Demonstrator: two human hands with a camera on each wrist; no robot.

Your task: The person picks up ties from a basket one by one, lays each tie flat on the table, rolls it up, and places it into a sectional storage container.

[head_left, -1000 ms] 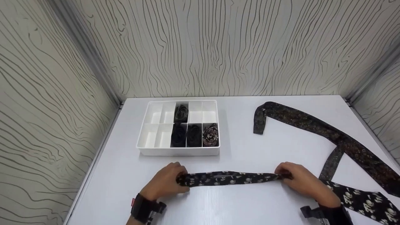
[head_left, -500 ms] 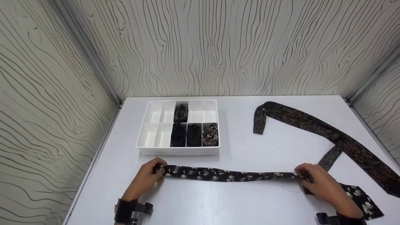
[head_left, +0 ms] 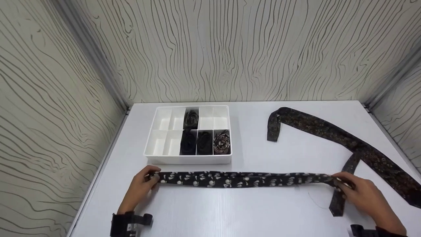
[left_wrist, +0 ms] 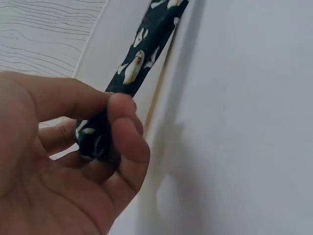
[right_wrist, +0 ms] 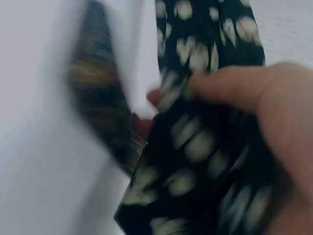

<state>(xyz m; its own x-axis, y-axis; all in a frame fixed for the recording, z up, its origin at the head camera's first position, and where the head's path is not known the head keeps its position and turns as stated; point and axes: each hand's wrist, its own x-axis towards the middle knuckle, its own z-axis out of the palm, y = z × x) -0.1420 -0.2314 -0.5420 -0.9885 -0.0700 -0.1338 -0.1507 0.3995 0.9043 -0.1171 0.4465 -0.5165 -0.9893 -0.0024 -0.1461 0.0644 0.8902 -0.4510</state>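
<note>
**Left grip [head_left: 139, 186] and right grip [head_left: 365, 194] are both grasping the white-printed tie [head_left: 227, 180]**

From my remote seat I am seeing the black, white-printed tie running across the desk [head_left: 227, 214], spanning the space between the two grips. The left grip is pinching one end, its thumb and fingers curling around the cloth in the left wrist view. The right grip is pinching the opposite end, its thumb pressing on top, though the right wrist view is blurring there.

Beyond the tie, nearer the left grip than the right, I am finding a white divided tray [head_left: 189, 160]. Four of its compartments are holding dark rolled ties [head_left: 222, 142]: the middle one of the far row and the three in the near row on the right grip's side.

A brown-flecked tie [head_left: 317, 125] is lying bent on the desk, beyond the right grip and out to its right. Its narrow tail [head_left: 336, 204] is showing on both the far and near sides of the right grip. A fine thread [head_left: 317, 201] is lying just left of that tail.
</note>
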